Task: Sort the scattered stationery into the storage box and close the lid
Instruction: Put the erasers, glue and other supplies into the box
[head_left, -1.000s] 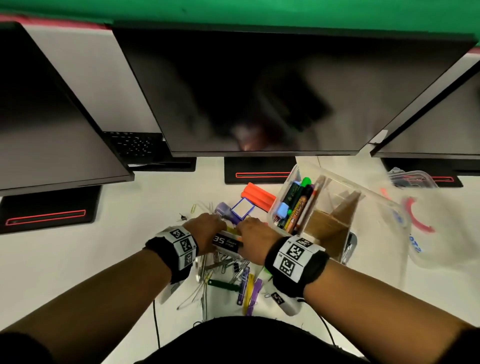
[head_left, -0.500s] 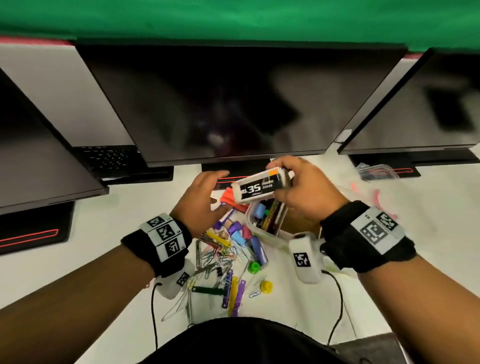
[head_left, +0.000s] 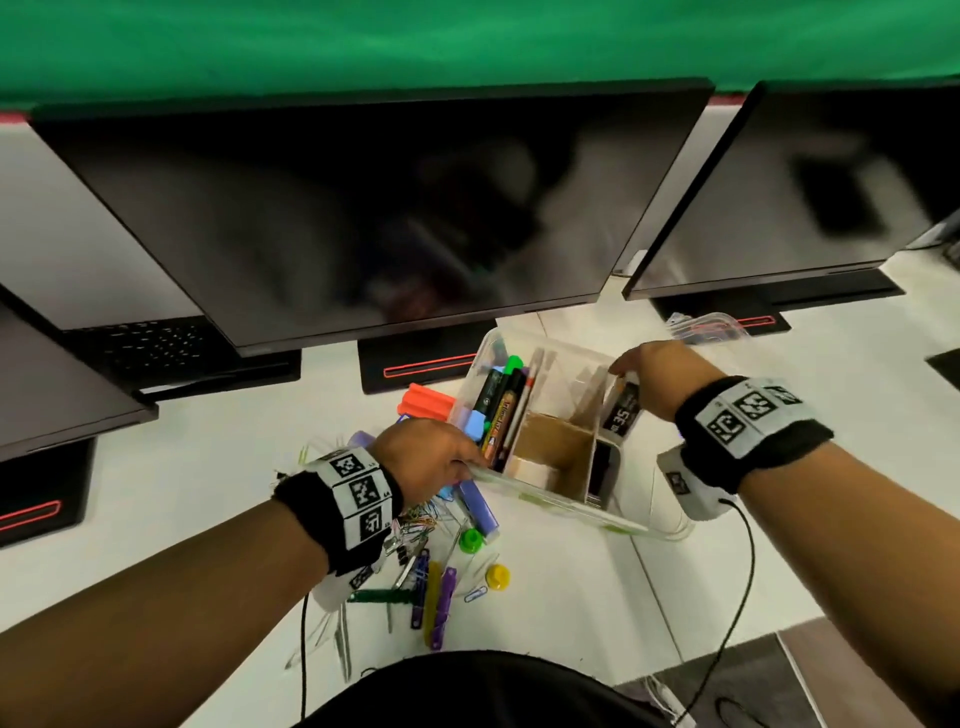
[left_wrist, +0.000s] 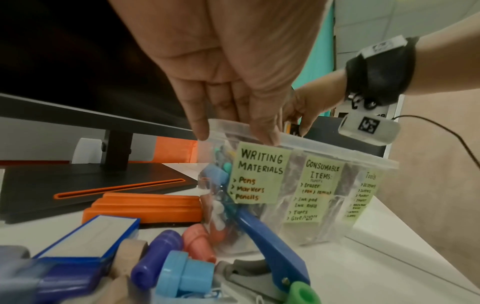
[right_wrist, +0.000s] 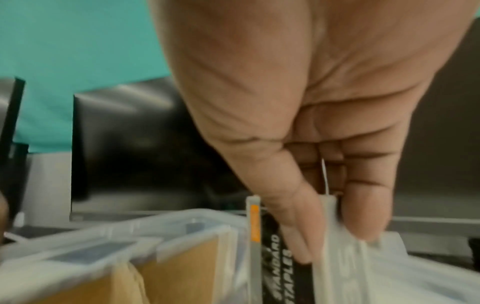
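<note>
The clear storage box (head_left: 550, 501) stands open in the middle of the white desk, split by cardboard dividers, with markers in its left compartment. My right hand (head_left: 655, 378) pinches the black-and-white staples box (head_left: 622, 411) upright, partly down in the right compartment; its thumb and fingers (right_wrist: 363, 209) clamp the staples box (right_wrist: 276, 259). My left hand (head_left: 431, 457) holds the box's near-left rim, thumb (left_wrist: 269, 137) outside on the "Writing Materials" label. Other labels read "Consumable Items" and "Tools". Loose stationery (head_left: 431, 561) lies left of the box.
The clear lid (head_left: 709, 327) lies behind my right hand. An orange block (head_left: 427, 402), a blue tool (head_left: 480, 501), green and yellow caps (head_left: 471, 540) and paper clips (head_left: 415, 525) crowd the desk under my left wrist. Three dark monitors (head_left: 374, 208) overhang the back.
My right hand carried the staples box from above the desk down into the box's right compartment. My left hand let go of it and moved onto the box's near-left rim.
</note>
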